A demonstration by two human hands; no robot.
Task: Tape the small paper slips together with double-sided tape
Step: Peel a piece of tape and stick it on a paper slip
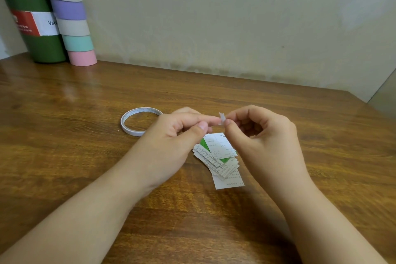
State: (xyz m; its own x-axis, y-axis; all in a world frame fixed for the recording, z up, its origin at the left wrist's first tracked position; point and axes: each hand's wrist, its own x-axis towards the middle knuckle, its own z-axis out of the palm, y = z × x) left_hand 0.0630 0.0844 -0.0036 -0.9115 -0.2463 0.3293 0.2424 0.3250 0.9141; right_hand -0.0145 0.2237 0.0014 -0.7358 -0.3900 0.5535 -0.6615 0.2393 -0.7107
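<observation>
Pinching a tiny white tape scrap [221, 118] between them, both hands are up above the desk [64, 156], fingertips meeting right at the middle. Left hand [171, 135] comes in with its forefinger stretched toward the scrap and the thumb curled up under it; right hand [261, 135] has thumb and forefinger nipped on the scrap's other side, the rest of its fingers curled loosely. Whether the left fingers truly grip the scrap or only touch it, hard to call from here. The scrap stands upright between the fingertips, a little crumpled at the top.

Just below the hands, the slips [220, 161] lie on the desk in a fanned, overlapping pile, white with small print and a couple of green patches, the top of the pile partly hidden by the left thumb and the right wrist. Nothing is touching them.

Out to the left, the tape roll [137, 122] lies flat on the wood, a thin white ring, its near-right edge hidden behind the left hand, close to the slips but apart from them.

Far back in the left corner, against the wall [235, 17], a green flask [32, 38] with a red and white label stands upright, and touching its right side a tube [70, 17] banded in mint, grey, purple and pink.
</observation>
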